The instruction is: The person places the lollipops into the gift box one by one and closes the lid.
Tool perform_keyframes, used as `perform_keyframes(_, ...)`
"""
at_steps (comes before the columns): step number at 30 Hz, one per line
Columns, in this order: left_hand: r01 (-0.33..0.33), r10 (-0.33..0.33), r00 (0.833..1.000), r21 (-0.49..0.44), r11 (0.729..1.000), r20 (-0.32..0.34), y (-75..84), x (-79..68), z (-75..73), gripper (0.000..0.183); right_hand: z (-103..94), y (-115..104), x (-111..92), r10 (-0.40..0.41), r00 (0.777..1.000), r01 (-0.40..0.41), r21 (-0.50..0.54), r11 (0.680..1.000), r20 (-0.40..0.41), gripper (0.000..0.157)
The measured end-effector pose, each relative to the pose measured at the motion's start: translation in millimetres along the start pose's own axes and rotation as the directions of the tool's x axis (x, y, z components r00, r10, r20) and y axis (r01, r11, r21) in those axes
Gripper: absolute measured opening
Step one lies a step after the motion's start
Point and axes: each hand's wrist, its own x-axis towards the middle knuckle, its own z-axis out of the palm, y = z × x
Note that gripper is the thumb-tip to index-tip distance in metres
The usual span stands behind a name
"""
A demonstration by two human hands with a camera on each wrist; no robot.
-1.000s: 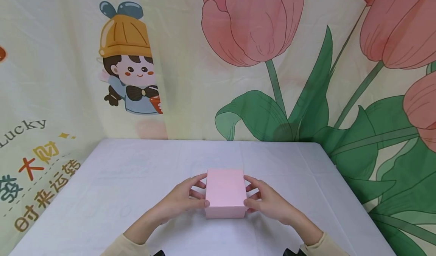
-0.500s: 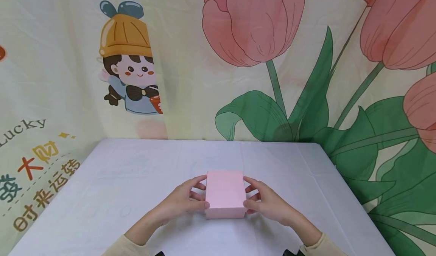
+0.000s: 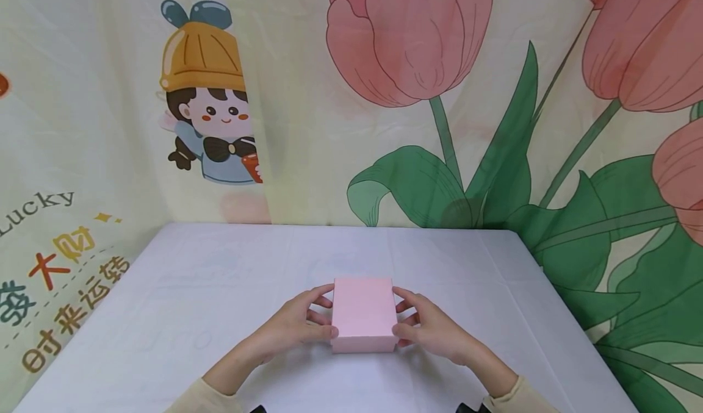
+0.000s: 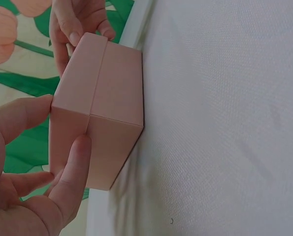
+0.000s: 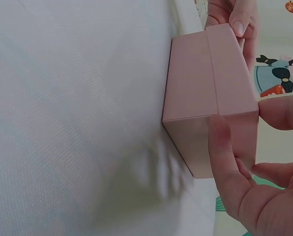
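Observation:
A pink cardboard box stands on the white-covered table, its smooth pink lid (image 3: 364, 308) on top. Seen from the left wrist, the lid overlaps the box base (image 4: 120, 83), and a seam runs round the side where its edge ends. My left hand (image 3: 288, 326) holds the lid from the left, thumb at the near corner and fingers farther back. On the opposite side my right hand (image 3: 437, 329) grips it the same way. In the right wrist view, a fingertip (image 5: 220, 129) lies at the lid's lower edge. Whatever the box contains is hidden.
The white tablecloth (image 3: 241, 272) spreads around the box on all sides. Behind the table hangs a printed cloth (image 3: 302, 96) with tulips and a cartoon figure. Beige sleeves (image 3: 205, 398) show at the bottom edge.
The lid has sunk slightly over the base, both hands moving down a little with it. The base's lower edge has stayed in place.

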Motion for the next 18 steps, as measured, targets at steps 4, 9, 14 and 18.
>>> perform_keyframes(4,-0.006,0.006,1.000,0.000,1.000,0.005,1.1,-0.8,0.2,0.092,0.7,1.1,1.4,0.010,1.000,-0.010,-0.007,1.000,0.001,0.081)
perform_keyframes(9,0.001,-0.001,1.000,0.007,1.000,0.001,0.9,-0.3,0.2,0.092,1.5,1.1,2.7,0.026,1.000,-0.025,-0.017,1.000,0.007,0.081)
perform_keyframes(14,-0.013,0.012,1.000,0.038,0.999,0.007,0.0,0.8,-0.4,0.092,1.7,0.7,2.7,0.023,1.000,-0.022,-0.043,0.999,0.015,0.080)
perform_keyframes(18,-0.021,0.020,1.000,0.068,0.997,0.021,0.0,1.9,-1.0,0.091,1.3,0.3,1.6,0.007,1.000,-0.006,-0.075,0.997,0.011,0.079)
